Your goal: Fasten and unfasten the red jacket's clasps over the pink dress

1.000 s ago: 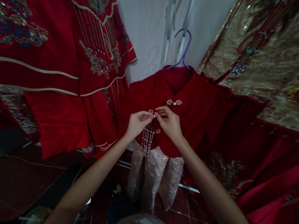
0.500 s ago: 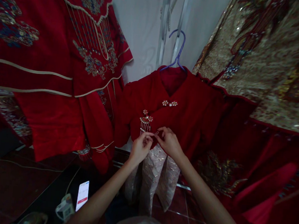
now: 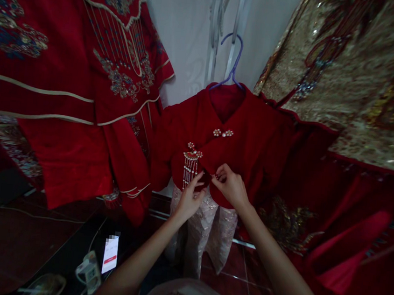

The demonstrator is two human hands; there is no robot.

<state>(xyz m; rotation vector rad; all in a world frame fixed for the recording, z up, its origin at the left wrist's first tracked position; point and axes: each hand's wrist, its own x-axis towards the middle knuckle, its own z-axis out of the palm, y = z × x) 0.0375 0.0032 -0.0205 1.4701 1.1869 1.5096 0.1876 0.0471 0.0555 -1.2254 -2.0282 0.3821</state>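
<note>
A short red jacket [image 3: 252, 120] hangs in front of me on a purple hanger [image 3: 236, 60]. A pearl flower fastener [image 3: 223, 133] sits below its neckline, and a brooch with beaded tassels [image 3: 192, 158] hangs on its left side. My right hand [image 3: 233, 186] pinches the jacket's lower front edge, at a small fastener mostly hidden by the fingertips. Close beside it, my left hand [image 3: 189, 200] has its fingers apart near the hem, just below the tassels. Whether it touches the cloth I cannot tell.
Red embroidered garments [image 3: 67, 73] hang on the left, and a gold sequinned garment [image 3: 372, 91] on the right. Pale shiny fabric [image 3: 200, 232] hangs beneath the jacket. At lower left lie a lit phone [image 3: 110, 255] and a white power strip [image 3: 90, 272] with a cable.
My hands have moved apart: the left has let go of the jacket edge and opened its fingers, while the right has shifted slightly right, still pinching. The tassels show more fully.
</note>
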